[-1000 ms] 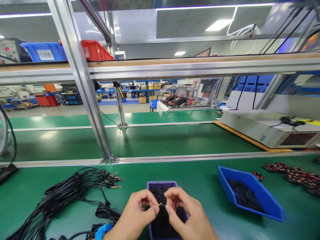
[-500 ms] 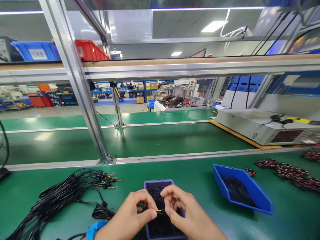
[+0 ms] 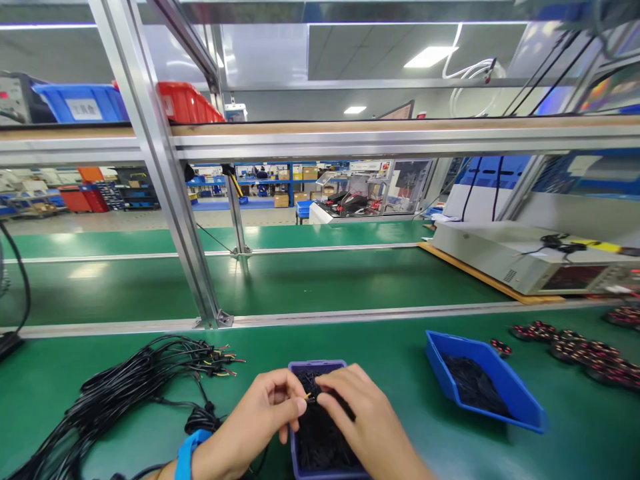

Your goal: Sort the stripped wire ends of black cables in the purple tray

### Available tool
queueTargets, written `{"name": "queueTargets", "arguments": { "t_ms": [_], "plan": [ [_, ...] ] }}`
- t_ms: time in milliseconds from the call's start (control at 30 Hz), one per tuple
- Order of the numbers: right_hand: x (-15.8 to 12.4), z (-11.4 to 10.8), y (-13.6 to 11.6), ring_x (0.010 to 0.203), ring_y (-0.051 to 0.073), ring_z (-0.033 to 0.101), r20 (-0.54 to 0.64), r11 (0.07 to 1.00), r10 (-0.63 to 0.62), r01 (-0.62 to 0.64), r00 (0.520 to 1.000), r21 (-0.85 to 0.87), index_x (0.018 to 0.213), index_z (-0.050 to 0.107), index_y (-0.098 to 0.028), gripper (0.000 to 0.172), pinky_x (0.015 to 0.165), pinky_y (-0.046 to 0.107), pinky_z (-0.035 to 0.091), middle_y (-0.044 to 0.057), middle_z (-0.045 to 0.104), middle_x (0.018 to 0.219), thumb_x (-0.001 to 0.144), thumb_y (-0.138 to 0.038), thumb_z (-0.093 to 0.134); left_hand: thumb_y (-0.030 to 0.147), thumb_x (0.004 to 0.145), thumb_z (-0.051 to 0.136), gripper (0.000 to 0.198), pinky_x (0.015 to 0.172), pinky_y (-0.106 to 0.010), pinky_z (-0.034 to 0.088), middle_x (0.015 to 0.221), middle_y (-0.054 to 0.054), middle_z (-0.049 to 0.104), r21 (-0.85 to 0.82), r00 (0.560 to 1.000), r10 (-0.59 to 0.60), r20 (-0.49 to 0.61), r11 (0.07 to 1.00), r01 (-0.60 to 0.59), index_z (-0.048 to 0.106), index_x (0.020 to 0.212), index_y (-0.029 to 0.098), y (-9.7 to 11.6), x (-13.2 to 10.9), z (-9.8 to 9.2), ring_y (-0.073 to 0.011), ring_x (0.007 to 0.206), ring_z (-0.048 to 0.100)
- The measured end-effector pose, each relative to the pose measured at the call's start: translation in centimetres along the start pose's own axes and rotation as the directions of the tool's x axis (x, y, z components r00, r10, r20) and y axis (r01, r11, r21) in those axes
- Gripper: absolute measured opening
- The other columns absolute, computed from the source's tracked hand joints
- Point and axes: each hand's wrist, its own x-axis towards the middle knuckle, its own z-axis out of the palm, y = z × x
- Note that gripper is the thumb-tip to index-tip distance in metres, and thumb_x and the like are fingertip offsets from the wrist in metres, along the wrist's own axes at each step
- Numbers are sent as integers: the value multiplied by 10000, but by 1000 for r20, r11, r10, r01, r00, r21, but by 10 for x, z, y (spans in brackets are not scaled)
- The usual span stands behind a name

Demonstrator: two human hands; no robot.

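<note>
My left hand (image 3: 265, 413), with a blue band at the wrist, pinches the end of a black cable. A short yellow wire (image 3: 308, 397) sticks out past its thumb and forefinger. Close to that wire tip, the thumb and fingers of my right hand (image 3: 363, 417) are drawn together; whatever they hold is too small and too covered to make out. Both hands are above a purple bin (image 3: 317, 365), which contains many short black pieces that look like tubing. The lower part of the cable is mostly hidden behind my left hand.
A bundle of black cables (image 3: 120, 380) with bared coloured ends lies on the left. To the right, a blue bin (image 3: 530, 407) holds thin black pieces. Beyond it sit several round parts with red wires (image 3: 585, 350). A metal post (image 3: 175, 200) rises at the table's back edge.
Both hands have shifted slightly up and left over the purple bin. My right fingers have turned more downward and come closer to the wire tip. The camera view has shifted slightly.
</note>
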Motion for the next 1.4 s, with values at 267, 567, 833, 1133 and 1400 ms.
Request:
{"name": "queueTargets", "arguments": {
  "t_ms": [267, 567, 833, 1133, 1400],
  "plan": [
    [-2, 18, 3, 795, 234, 612, 36, 931, -80, 87, 996, -353, 736, 636, -205, 235, 647, 342, 489, 45, 665, 865, 774, 22, 682, 468, 702, 786, 361, 438, -162, 360, 565, 51, 503, -40, 1000, -15, -17, 999, 14, 605, 721, 156, 1, -1, 2, -79, 502, 435],
    [-3, 7, 1, 762, 196, 619, 9, 989, -150, 150, 989, -14, 847, 597, -224, 206, 665, 294, 491, 19, 671, 802, 894, -50, 498, 443, 673, 812, 352, 421, -154, 345, 549, 45, 496, -141, 997, -38, 61, 989, 47, 608, 720, 160, -1, -4, 6, -93, 510, 469],
    [-3, 1, -9, 815, 187, 618, -113, 981, -116, 132, 987, 143, 909, 563, -239, 220, 749, 285, 502, 22, 647, 866, 995, -94, 423, 330, 688, 744, 225, 414, -155, 324, 541, 47, 484, -99, 996, -85, 33, 991, 88, 610, 712, 151, 0, -4, 6, -89, 491, 457],
    [1, -4, -10, 791, 195, 606, -184, 961, -267, 275, 946, 16, 949, 570, -230, 234, 679, 290, 517, 42, 629, 846, 980, -44, 431, 296, 679, 708, 190, 413, -157, 309, 557, 53, 469, -72, 995, -94, 20, 993, 95, 598, 710, 145, 2, -4, 6, -79, 491, 425],
    [-1, -1, -5, 816, 191, 589, -132, 954, -293, 299, 947, 31, 951, 563, -219, 250, 695, 287, 502, 48, 624, 854, 985, -32, 402, 308, 702, 713, 200, 414, -166, 282, 557, 62, 452, -51, 996, -83, 40, 995, 85, 593, 723, 150, -2, -3, 5, -86, 500, 420]
  ]
}}
